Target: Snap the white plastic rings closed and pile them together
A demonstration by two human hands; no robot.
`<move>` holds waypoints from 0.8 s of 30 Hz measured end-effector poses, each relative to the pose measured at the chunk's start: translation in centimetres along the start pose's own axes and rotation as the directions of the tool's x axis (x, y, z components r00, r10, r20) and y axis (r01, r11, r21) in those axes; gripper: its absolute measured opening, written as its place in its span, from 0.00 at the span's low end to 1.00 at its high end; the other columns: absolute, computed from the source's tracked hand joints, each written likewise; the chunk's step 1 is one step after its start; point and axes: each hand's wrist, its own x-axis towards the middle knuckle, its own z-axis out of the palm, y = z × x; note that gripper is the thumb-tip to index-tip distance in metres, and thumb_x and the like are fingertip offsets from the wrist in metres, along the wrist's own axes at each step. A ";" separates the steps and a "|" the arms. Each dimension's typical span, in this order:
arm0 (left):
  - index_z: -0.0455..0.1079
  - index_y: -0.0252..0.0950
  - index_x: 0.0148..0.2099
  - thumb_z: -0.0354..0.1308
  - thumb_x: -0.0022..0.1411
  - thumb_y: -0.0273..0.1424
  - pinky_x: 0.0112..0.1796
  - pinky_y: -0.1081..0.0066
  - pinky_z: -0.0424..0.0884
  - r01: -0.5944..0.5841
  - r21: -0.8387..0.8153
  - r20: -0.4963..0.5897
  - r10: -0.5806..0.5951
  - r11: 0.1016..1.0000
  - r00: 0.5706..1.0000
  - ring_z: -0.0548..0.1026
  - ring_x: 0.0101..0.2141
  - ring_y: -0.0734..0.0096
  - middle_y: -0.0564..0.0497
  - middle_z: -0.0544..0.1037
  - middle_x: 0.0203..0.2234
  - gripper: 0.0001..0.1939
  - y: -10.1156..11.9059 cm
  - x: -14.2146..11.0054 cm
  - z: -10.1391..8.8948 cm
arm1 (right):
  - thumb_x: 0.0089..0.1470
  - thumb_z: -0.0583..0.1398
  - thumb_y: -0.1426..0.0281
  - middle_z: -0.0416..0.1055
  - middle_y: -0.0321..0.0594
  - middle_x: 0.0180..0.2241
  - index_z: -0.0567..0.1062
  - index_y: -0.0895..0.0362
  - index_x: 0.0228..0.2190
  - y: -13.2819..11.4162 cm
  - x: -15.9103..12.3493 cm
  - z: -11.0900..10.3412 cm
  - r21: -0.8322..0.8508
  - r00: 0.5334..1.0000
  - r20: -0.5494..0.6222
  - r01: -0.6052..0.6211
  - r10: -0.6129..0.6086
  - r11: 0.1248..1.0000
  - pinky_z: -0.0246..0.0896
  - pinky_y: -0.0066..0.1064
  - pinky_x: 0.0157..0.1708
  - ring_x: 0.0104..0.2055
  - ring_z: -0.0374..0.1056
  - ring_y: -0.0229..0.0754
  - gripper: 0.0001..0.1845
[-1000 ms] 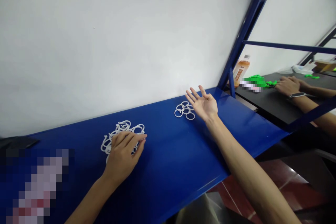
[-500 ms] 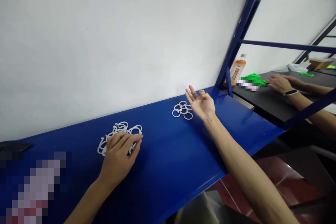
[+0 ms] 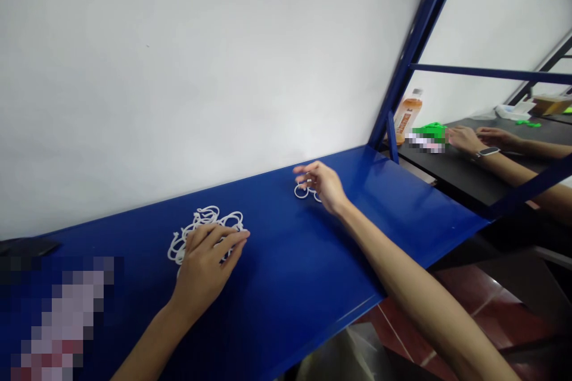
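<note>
On the blue tabletop (image 3: 277, 274), a tangled pile of white plastic rings (image 3: 210, 212) with small knobs lies to the left. My left hand (image 3: 208, 262) rests over the near side of this pile, thumb and index fingertips pinched together at its right edge; whatever is between them is hidden. Farther right, near the wall, a smaller group of white rings (image 3: 301, 191) lies flat, partly covered. Above it hovers my right hand (image 3: 322, 184), fingers bent, apart and slightly blurred, with no ring visible in them.
Blue rack posts (image 3: 404, 65) rise at the right end. Beyond them another person's hands (image 3: 467, 138) work at a black table (image 3: 473, 172) with a drink bottle (image 3: 407, 116) and green pieces (image 3: 433, 130). A dark flat item (image 3: 29, 247) lies at the far left.
My right hand has turned from palm up to palm down and moved left over the smaller group of rings. My left hand has barely shifted.
</note>
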 end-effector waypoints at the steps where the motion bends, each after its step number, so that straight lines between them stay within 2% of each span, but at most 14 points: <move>1: 0.77 0.45 0.43 0.58 0.66 0.29 0.47 0.60 0.67 -0.005 -0.002 0.002 0.005 1.000 1.000 0.73 0.41 0.62 0.50 0.79 0.38 0.08 0.0 0.0 0.0 | 0.57 0.54 0.68 0.77 0.41 0.38 0.71 0.55 0.32 0.4 -0.8 1.1 -0.239 0.990 0.136 0.066 -0.034 0.969 0.67 0.39 0.42 0.37 0.71 0.42 0.06; 2: 0.78 0.45 0.42 0.59 0.65 0.29 0.47 0.60 0.67 -0.009 -0.003 -0.001 0.009 1.000 1.000 0.73 0.44 0.61 0.49 0.79 0.41 0.08 0.1 0.0 0.1 | 0.57 0.56 0.68 0.76 0.41 0.38 0.73 0.55 0.35 0.7 -1.7 2.2 -0.437 0.948 0.311 0.202 -0.064 0.876 0.66 0.39 0.45 0.39 0.70 0.43 0.06; 3: 0.78 0.45 0.41 0.59 0.65 0.29 0.48 0.59 0.68 -0.015 -0.007 -0.007 0.015 1.000 1.000 0.72 0.46 0.61 0.48 0.78 0.44 0.07 0.1 0.0 0.1 | 0.57 0.59 0.67 0.76 0.41 0.38 0.74 0.55 0.37 1.0 -2.7 3.3 -0.547 0.882 0.467 0.347 -0.067 0.762 0.64 0.40 0.47 0.42 0.70 0.44 0.07; 5: 0.77 0.44 0.43 0.58 0.66 0.28 0.50 0.60 0.68 -0.038 -0.042 -0.002 0.038 0.998 0.999 0.72 0.47 0.61 0.48 0.77 0.46 0.08 0.3 -0.1 0.1 | 0.57 0.61 0.67 0.76 0.42 0.40 0.75 0.56 0.40 1.5 -4.4 5.2 -0.571 0.722 0.691 0.568 -0.026 0.593 0.64 0.39 0.47 0.43 0.69 0.45 0.09; 6: 0.76 0.43 0.44 0.58 0.66 0.27 0.50 0.60 0.68 -0.051 -0.073 0.005 0.052 0.996 0.999 0.73 0.47 0.63 0.49 0.78 0.44 0.08 0.4 -0.1 0.1 | 0.58 0.61 0.65 0.75 0.44 0.41 0.75 0.57 0.41 1.7 -5.1 5.9 -0.556 0.668 0.744 0.634 -0.018 0.537 0.63 0.39 0.48 0.43 0.69 0.46 0.10; 7: 0.75 0.42 0.45 0.58 0.66 0.26 0.50 0.61 0.69 -0.063 -0.104 0.014 0.065 0.993 0.998 0.74 0.45 0.64 0.50 0.79 0.42 0.08 0.5 -0.2 0.1 | 0.59 0.61 0.64 0.75 0.46 0.42 0.75 0.58 0.41 1.8 -5.6 6.5 -0.541 0.635 0.773 0.670 -0.014 0.508 0.64 0.39 0.48 0.44 0.69 0.46 0.12; 9: 0.73 0.40 0.47 0.58 0.66 0.25 0.49 0.63 0.69 -0.068 -0.145 0.012 0.071 0.987 0.997 0.74 0.43 0.66 0.51 0.79 0.39 0.08 0.7 -0.2 0.1 | 0.60 0.61 0.60 0.73 0.47 0.44 0.74 0.58 0.42 1.8 -6.1 7.0 -0.529 0.623 0.782 0.682 -0.022 0.504 0.64 0.38 0.48 0.44 0.70 0.46 0.15; 13: 0.71 0.39 0.48 0.59 0.65 0.25 0.48 0.64 0.69 -0.070 -0.149 -0.022 0.068 0.986 0.997 0.75 0.41 0.67 0.51 0.79 0.38 0.10 1.1 -0.1 0.0 | 0.63 0.58 0.61 0.73 0.42 0.44 0.72 0.56 0.42 1.2 -6.0 6.6 -0.514 0.676 0.736 0.599 -0.043 0.614 0.65 0.33 0.45 0.46 0.71 0.42 0.12; 15: 0.71 0.39 0.48 0.59 0.65 0.24 0.47 0.64 0.69 -0.075 -0.149 -0.027 0.072 0.986 0.997 0.74 0.40 0.67 0.51 0.79 0.37 0.10 1.2 0.0 -0.1 | 0.63 0.58 0.63 0.73 0.40 0.44 0.71 0.55 0.42 0.9 -5.9 6.4 -0.496 0.687 0.725 0.575 -0.054 0.650 0.65 0.32 0.45 0.46 0.71 0.41 0.10; 20: 0.71 0.40 0.47 0.58 0.65 0.22 0.46 0.64 0.69 -0.066 -0.142 -0.048 0.060 0.988 0.997 0.73 0.39 0.67 0.51 0.77 0.36 0.10 1.3 0.2 -0.4 | 0.59 0.62 0.58 0.73 0.39 0.43 0.72 0.54 0.42 0.7 -6.3 6.7 -0.482 0.666 0.743 0.597 -0.061 0.641 0.65 0.31 0.45 0.44 0.71 0.41 0.14; 24: 0.71 0.40 0.45 0.57 0.65 0.22 0.45 0.65 0.69 -0.042 -0.145 -0.066 0.032 0.988 0.997 0.73 0.39 0.67 0.51 0.76 0.36 0.09 1.3 0.3 -0.4 | 0.62 0.60 0.61 0.74 0.39 0.40 0.71 0.54 0.40 0.9 -6.6 7.2 -0.481 0.662 0.745 0.614 -0.077 0.626 0.65 0.31 0.44 0.43 0.71 0.41 0.10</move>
